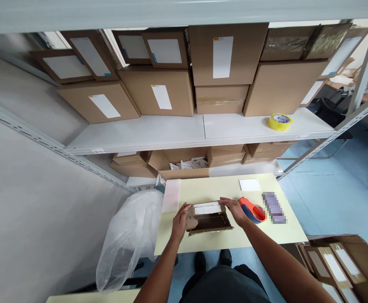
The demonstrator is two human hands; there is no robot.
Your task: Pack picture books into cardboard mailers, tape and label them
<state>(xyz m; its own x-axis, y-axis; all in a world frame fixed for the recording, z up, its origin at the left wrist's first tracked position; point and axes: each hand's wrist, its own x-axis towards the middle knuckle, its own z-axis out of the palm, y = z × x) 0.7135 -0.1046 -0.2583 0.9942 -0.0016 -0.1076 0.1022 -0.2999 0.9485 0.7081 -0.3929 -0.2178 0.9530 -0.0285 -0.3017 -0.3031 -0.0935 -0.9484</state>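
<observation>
A small cardboard box with rough, torn-looking edges lies on the pale yellow table in front of me. Its top is open, and white pieces show along the far side. My left hand grips the box's left end, fingers closed on the edge. At the far right corner, my right hand has its fingers bent over the rim. Just right of that hand rests an orange and blue tape dispenser. Beyond it is a purple object, blurred out.
A white card and a pinkish sheet lie on the table. Clear plastic bagging hangs at left. Cartons fill the shelves ahead, beside a yellow tape roll. A large carton holding boxes stands lower right.
</observation>
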